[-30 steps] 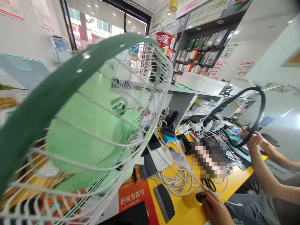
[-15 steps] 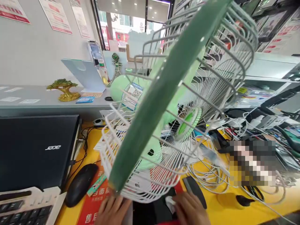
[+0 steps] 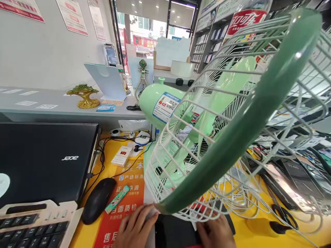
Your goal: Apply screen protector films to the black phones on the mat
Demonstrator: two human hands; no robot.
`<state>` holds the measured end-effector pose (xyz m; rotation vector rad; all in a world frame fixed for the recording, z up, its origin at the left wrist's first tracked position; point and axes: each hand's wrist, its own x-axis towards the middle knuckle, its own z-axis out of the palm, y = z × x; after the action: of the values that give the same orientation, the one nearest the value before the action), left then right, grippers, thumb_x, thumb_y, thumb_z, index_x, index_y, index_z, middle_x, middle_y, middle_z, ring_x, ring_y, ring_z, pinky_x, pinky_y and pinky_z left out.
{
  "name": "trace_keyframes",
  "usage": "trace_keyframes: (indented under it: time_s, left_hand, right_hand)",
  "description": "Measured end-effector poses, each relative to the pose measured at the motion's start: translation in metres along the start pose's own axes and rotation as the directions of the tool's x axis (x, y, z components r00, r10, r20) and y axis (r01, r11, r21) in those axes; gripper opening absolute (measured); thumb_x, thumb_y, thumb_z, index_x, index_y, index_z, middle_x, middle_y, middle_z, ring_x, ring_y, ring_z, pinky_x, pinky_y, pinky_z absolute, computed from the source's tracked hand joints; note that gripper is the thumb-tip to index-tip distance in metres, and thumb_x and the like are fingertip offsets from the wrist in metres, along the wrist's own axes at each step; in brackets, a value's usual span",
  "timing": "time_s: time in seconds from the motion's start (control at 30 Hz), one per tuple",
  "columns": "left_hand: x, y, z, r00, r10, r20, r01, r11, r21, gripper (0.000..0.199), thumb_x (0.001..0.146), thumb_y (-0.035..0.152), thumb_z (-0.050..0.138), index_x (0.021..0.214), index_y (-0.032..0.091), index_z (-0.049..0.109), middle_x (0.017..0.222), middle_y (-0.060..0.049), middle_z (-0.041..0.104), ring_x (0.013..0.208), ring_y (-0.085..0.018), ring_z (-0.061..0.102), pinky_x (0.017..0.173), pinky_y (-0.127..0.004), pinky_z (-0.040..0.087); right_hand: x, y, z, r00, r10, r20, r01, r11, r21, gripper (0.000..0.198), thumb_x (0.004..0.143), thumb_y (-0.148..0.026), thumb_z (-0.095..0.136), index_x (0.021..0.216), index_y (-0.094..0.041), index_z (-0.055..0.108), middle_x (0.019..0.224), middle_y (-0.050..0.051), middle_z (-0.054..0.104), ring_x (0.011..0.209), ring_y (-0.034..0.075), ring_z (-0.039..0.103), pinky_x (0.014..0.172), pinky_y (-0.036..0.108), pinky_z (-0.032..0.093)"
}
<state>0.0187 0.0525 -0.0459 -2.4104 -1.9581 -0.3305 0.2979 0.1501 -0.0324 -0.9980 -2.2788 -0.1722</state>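
At the bottom of the view my left hand [image 3: 136, 229] is closed at the left edge of a flat black panel [image 3: 174, 232], next to a pale grey strip; its fingers are bent close together. On the panel's right side lies my right hand [image 3: 217, 230], its fingertips pressed together at a small white wipe [image 3: 193, 224]. A green desk fan [image 3: 232, 144] with a white wire cage tilts between the camera and my hands. Its cage hides part of my right hand and the panel's far end.
A black mouse [image 3: 99, 199], a pale keyboard [image 3: 36, 224] and an Acer laptop [image 3: 46, 158] stand at left. A green packet [image 3: 117, 199] lies on the red mat. Coiled white cables [image 3: 248, 203], scissors [image 3: 284, 217] and several phones [image 3: 297, 175] are at right.
The view has turned, so the fan appears farther right and its back with the label shows more. Both hands stay at the panel; the wipe is now more hidden by the cage.
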Motion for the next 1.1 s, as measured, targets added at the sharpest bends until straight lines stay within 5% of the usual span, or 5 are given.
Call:
trace_keyframes:
  time_s: [0.23, 0.5, 0.7, 0.93, 1.1]
  left_hand:
    - [0.001, 0.004, -0.005, 1.000, 0.010, -0.001, -0.010, 1.000, 0.013, 0.060, 0.082, 0.040, 0.070, 0.139, 0.035, 0.056, 0.148, 0.001, 0.055, 0.127, -0.028, 0.058, 0.096, -0.043, 0.050]
    - [0.002, 0.004, -0.008, 0.999, -0.029, 0.022, 0.031, 0.994, -0.104, 0.065, 0.077, 0.057, 0.074, 0.137, 0.036, 0.058, 0.143, -0.001, 0.061, 0.124, -0.031, 0.058, 0.096, -0.045, 0.048]
    - [-0.001, 0.005, -0.007, 0.998, -0.063, 0.017, 0.065, 0.988, -0.142, 0.062, 0.074, 0.039, 0.076, 0.133, 0.035, 0.060, 0.144, 0.002, 0.059, 0.129, -0.029, 0.054, 0.100, -0.043, 0.044]
    - [0.004, 0.008, -0.013, 0.994, -0.079, 0.071, 0.093, 0.968, -0.233, 0.066, 0.077, 0.050, 0.075, 0.138, 0.033, 0.057, 0.152, 0.001, 0.052, 0.135, -0.029, 0.049, 0.105, -0.043, 0.041]
    - [0.004, 0.011, -0.020, 0.992, -0.108, 0.068, 0.122, 0.960, -0.251, 0.065, 0.073, 0.033, 0.076, 0.136, 0.032, 0.059, 0.151, 0.001, 0.053, 0.136, -0.030, 0.049, 0.106, -0.044, 0.041]
  right_hand:
    - [0.034, -0.094, 0.046, 0.995, -0.056, -0.080, 0.073, 0.970, 0.232, 0.022, 0.089, -0.015, 0.047, 0.069, -0.024, 0.049, 0.060, -0.002, 0.056, 0.061, 0.016, 0.052, 0.062, 0.032, 0.031]
    - [0.029, -0.045, 0.006, 0.989, 0.145, -0.008, -0.145, 0.989, 0.034, 0.020, 0.088, -0.012, 0.051, 0.073, -0.025, 0.052, 0.067, 0.001, 0.061, 0.068, 0.020, 0.054, 0.068, 0.033, 0.033]
    - [0.046, -0.093, 0.037, 0.993, 0.099, 0.070, -0.105, 0.990, 0.097, 0.017, 0.086, -0.014, 0.050, 0.073, -0.025, 0.055, 0.069, -0.002, 0.063, 0.069, 0.019, 0.055, 0.071, 0.032, 0.035]
    - [0.033, -0.052, 0.017, 0.978, 0.210, -0.002, -0.210, 0.978, 0.001, 0.023, 0.090, -0.012, 0.052, 0.071, -0.024, 0.053, 0.064, 0.002, 0.059, 0.067, 0.021, 0.051, 0.069, 0.034, 0.032]
    - [0.042, -0.093, 0.034, 0.993, 0.106, 0.059, -0.110, 0.991, 0.073, 0.020, 0.088, -0.011, 0.051, 0.073, -0.024, 0.054, 0.070, 0.001, 0.060, 0.074, 0.020, 0.054, 0.075, 0.033, 0.036]
